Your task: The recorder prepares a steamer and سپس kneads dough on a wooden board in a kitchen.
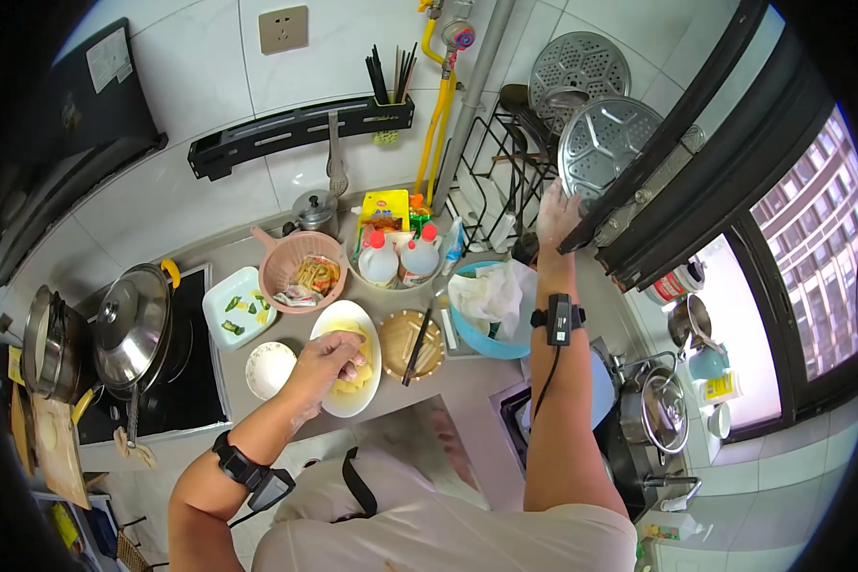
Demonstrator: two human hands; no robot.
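Note:
My left hand (332, 361) is over a white oval dish (319, 402) of pale yellow pieces (358, 377), its fingers curled; whether it holds a piece cannot be told. My right hand (559, 214) reaches out to the near edge of a round perforated metal steamer plate (608, 146), which stands tilted at the dish rack, and its fingers touch the rim. Beside the oval dish lie a small round bowl (270, 370) and a woven bamboo tray (395, 336) with black chopsticks (418, 346) across it. A second perforated plate (579, 64) leans on the wall behind.
A pink colander (275, 264), a square white dish (218, 304) and a blue basin (497, 348) stand on the counter. The hob (207, 357) bears a lidded wok (125, 322) at left. A black wire rack (486, 164) and the open window's dark frame (729, 150) flank my right arm.

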